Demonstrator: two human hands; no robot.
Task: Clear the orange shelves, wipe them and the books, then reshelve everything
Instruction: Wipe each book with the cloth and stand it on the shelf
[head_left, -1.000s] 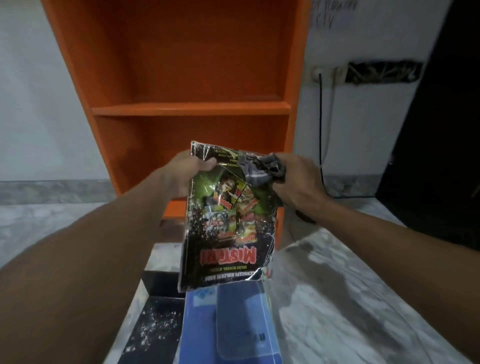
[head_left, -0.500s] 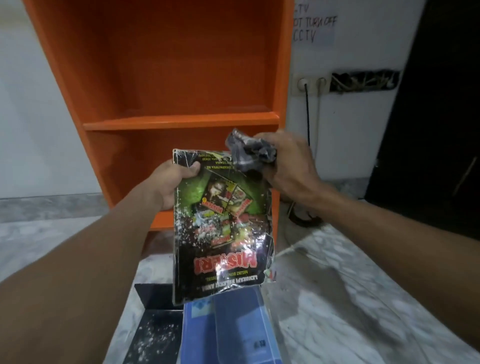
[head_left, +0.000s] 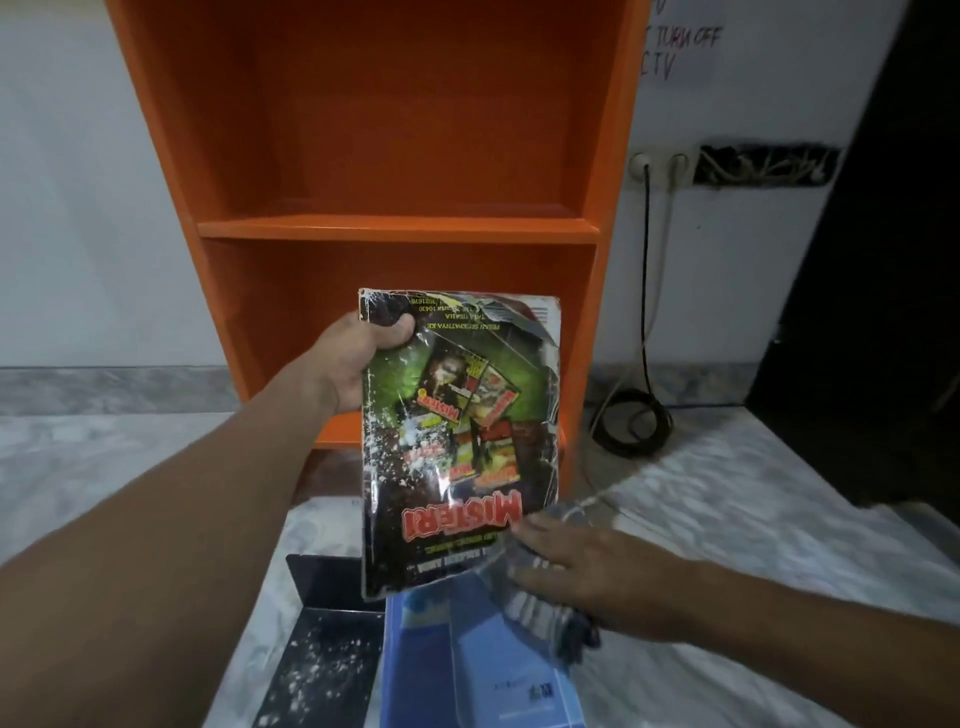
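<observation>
Orange shelves (head_left: 400, 228) rise behind the book (head_left: 462, 441), which hides part of their lower bay; blue books (head_left: 467, 670) and a bookend (head_left: 322, 639) lie below. Our left hand (head_left: 358, 358) pinches its top corner; our right hand (head_left: 587, 566) presses the cloth (head_left: 540, 608) flat-fingered, down from top to bottom edge.

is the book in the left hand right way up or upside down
Upside down: the red title on the book reads inverted, near its lower edge.

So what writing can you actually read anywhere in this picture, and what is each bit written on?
"MISTERI": red title, upside down, on the book cover.
"TURN OFF": handwritten wall note.
"CTV": the line below it, start cut off.
Fine print on the book and the blue book label: too blurred to read.
</observation>
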